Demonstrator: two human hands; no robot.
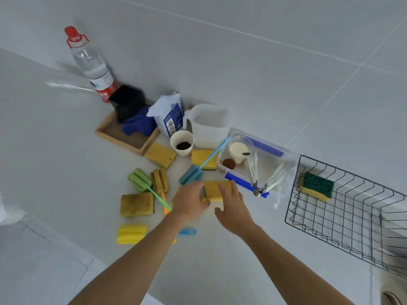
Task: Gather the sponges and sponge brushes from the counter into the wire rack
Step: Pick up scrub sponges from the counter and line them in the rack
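My left hand point(188, 203) pinches the left end of a yellow sponge point(213, 191) at the counter's middle. My right hand point(233, 208) lays spread fingers over the sponge's right end, thumb apart. Other yellow sponges lie at the back point(160, 154), behind the blue brush handle point(199, 158), and at the left point(136, 204). Sponge brushes lie around them: green point(139, 180), orange-brown point(159, 180), blue point(190, 175) and yellow point(131, 234). The wire rack point(352, 216) at the right holds one green-and-yellow sponge point(317, 188).
Along the wall stand a water bottle point(92, 62), a wooden tray point(127, 139) with dark cloths, a white bag point(168, 116), a plastic jug point(209, 126) and a paper cup point(182, 146). A clear container point(273, 164) with tongs sits beside the rack. A sink point(394, 234) lies far right.
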